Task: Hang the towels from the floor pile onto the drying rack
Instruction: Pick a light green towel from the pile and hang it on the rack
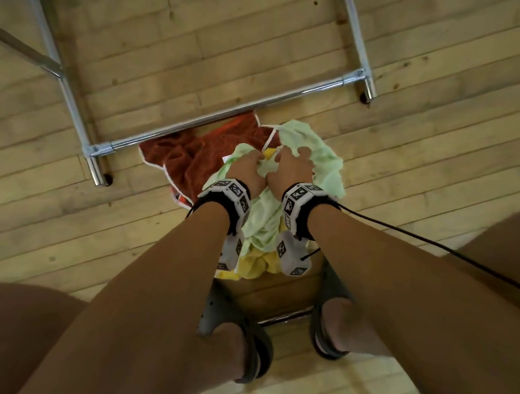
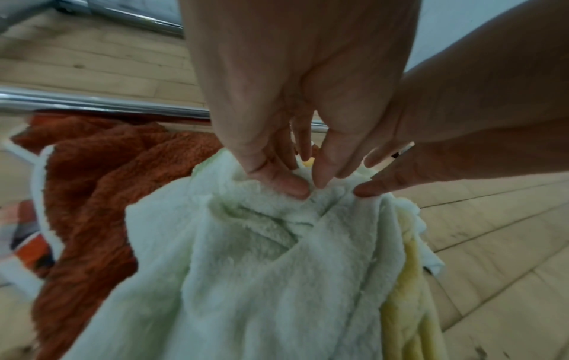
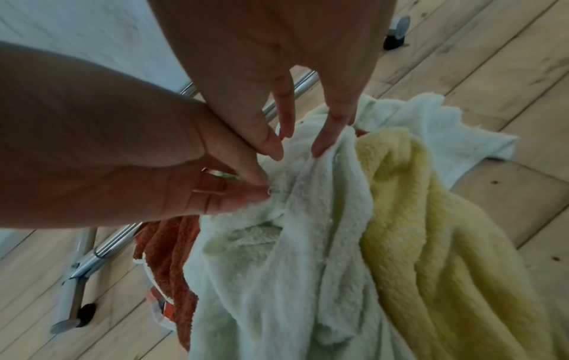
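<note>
On the wooden floor lies a pile of towels: a pale green towel [image 1: 320,161] on top, a yellow towel [image 1: 256,265] under it, and a rust-orange towel [image 1: 200,154] to the left. My left hand [image 1: 250,165] pinches a bunched fold of the green towel [image 2: 261,268] between thumb and fingers [image 2: 283,185]. Right beside it, my right hand [image 1: 295,164] grips the same fold, its fingers [image 3: 323,143] curled down into the green towel [image 3: 277,280]. The two hands touch. The drying rack's chrome bottom bar [image 1: 228,110] runs just beyond the pile.
Chrome rack legs on castors stand at the left [image 1: 97,174] and the right [image 1: 368,93]. My feet in dark sandals [image 1: 252,351] are planted just behind the pile. A black cable [image 1: 435,241] trails from my right wrist. A patterned orange cloth [image 2: 31,253] peeks out under the rust towel.
</note>
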Available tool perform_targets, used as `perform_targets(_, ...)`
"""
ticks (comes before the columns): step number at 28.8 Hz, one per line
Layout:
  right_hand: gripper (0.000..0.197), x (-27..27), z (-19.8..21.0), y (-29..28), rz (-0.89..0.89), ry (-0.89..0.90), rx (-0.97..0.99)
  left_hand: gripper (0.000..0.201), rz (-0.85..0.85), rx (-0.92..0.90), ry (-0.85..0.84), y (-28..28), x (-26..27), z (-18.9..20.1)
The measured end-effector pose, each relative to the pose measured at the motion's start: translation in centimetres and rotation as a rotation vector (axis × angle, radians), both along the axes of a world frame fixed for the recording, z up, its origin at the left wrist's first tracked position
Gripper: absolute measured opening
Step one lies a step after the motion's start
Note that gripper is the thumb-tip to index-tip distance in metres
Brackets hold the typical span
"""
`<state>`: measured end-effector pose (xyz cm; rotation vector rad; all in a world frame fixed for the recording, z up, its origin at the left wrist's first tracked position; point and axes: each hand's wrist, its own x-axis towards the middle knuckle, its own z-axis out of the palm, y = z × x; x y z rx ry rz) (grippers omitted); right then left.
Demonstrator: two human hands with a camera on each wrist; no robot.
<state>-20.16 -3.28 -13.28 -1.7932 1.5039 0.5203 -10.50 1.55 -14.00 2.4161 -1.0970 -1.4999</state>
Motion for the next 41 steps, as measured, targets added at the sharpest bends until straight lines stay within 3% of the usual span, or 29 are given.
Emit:
perform_targets(4,0.051,0.1,0.0,-0.3,-0.062,-0.022,0.057,0.051,-0.01,0.042,0.035,0.3,-0.5,-0.3)
perform_targets(8,0.042,0.2,1.3,-1.0,-0.061,-0.1,0.047,0.036,-0.002,0.005,-0.002,0.1,-0.4,0.8)
perform_targets(14,0.041,0.8,5.9,-2.0,-0.054,-0.208,-0.016,0.029,0.056,-0.105,0.002,-0.7,1.4,5.1)
perform_targets(17,0.039,1.1,9.3,-2.6,-0.048,-0.273,-0.059,0.028,0.05,-0.191,-0.011,-1.1,1.9,8.3)
perform_targets(21,0.029,1.1,13.6,-2.6,-0.059,-0.394,-0.119,0.01,0.081,-0.306,-0.017,-0.9,2.7,12.8)
perform_targets(27,0.021,0.4,20.7,-1.9,0.08,-0.559,-0.215,0.027,0.146,-0.464,-0.019,0.6,3.2,19.9)
perform_targets(30,0.028,0.3,24.3,-1.1,0.083,-0.659,-0.265,0.021,0.211,-0.568,0.007,1.5,3.2,23.7)
perform_targets(36,0.028,-0.6,31.1,0.6,-0.055,-0.96,-0.022,0.022,0.316,-0.758,0.053,3.5,2.4,31.1)
perform_targets(41,0.053,-2.2,35.8,1.3,-0.008,-1.156,0.079,0.021,0.32,-0.922,0.103,5.0,2.0,36.8)
